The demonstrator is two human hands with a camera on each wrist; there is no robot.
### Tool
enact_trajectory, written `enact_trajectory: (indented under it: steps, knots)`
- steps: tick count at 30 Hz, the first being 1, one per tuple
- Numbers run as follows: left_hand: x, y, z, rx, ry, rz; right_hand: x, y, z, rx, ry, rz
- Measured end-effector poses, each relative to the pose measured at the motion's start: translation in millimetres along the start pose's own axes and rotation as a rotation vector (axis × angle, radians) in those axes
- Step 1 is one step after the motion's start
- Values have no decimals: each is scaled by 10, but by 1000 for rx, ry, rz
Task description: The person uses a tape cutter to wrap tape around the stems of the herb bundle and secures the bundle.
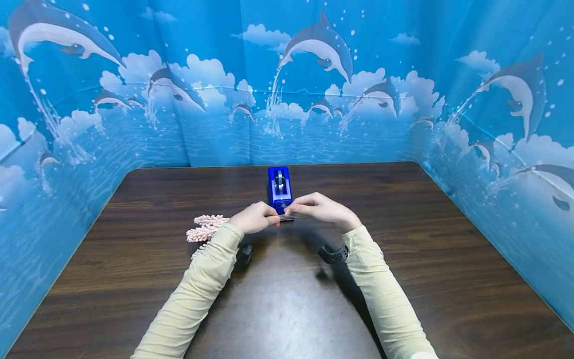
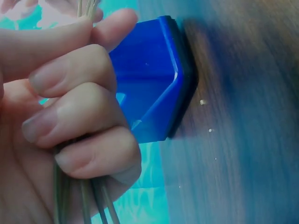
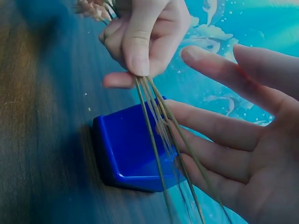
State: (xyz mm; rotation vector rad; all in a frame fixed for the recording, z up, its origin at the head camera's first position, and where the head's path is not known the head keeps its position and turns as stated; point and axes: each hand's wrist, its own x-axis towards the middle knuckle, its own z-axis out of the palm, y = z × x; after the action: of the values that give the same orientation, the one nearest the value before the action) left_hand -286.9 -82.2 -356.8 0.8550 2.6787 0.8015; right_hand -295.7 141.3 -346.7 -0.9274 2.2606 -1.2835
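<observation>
My left hand (image 1: 254,218) grips a bundle of thin stems (image 3: 150,109), its thumb pressed against the index finger. Pale pink flower sprigs (image 1: 206,230) stick out to the left behind that hand. The bare stem ends fan out past the thumb in the right wrist view. Alongside them is my right hand (image 3: 247,154), thumb and index finger spread apart and the other fingers loosely extended behind the stems; whether these touch is unclear. A blue tape dispenser (image 1: 280,185) stands just beyond both hands, with a roll in it.
Everything is over a dark wood-grain table (image 1: 157,279). A blue curtain (image 1: 215,134) printed with dolphins encloses its far side and both flanks. Dark wrist straps (image 1: 334,254) show under both forearms. Tiny pale specks lie near the dispenser.
</observation>
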Motion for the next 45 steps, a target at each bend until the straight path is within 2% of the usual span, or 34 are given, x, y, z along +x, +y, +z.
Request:
enact_trajectory:
  steps: [8, 13, 20, 31, 40, 45]
  knots:
    - [-33, -17, -46, -80, 8, -89, -13, 20, 24, 6, -13, 0]
    - [-48, -2, -97, -118, 38, -99, -3, -22, 22, 68, 52, 42]
    - [-43, -5, -149, -159, 63, -113, 11, -79, 7, 43, 93, 57]
    - [-38, -2, -135, -137, 54, -118, 22, -74, 14, 20, 123, 76]
    - [-58, 27, -146, -119, 54, -112, 50, -73, 44, 75, 128, 82]
    - [-47, 42, -158, -113, 49, -115, 64, -85, 66, 30, 171, 108]
